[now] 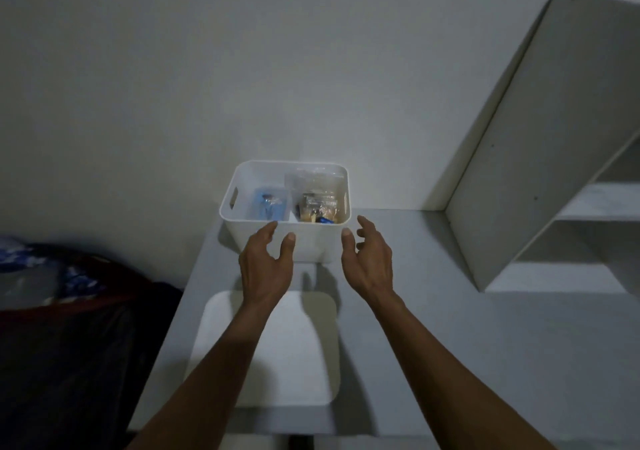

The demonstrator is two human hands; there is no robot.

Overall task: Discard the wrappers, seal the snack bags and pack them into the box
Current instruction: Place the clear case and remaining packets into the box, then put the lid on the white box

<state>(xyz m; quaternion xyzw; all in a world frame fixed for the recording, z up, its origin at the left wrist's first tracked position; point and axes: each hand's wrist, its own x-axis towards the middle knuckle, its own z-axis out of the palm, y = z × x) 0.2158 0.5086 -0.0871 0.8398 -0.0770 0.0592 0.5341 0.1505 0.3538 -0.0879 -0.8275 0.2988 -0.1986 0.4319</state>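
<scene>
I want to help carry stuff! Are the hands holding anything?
No. Both the left hand and right hand are open by the box, gripping nothing.

Two open hands (266,262) (369,259) before packed box (311,245)

The box (304,241) looks like smooth white plastic, slightly translucent. The snack bags (317,203) inside are clear, glossy plastic film. At 6 o'clock from it, the lid (277,363) is matt white plastic on a matt grey table (433,328).
</scene>
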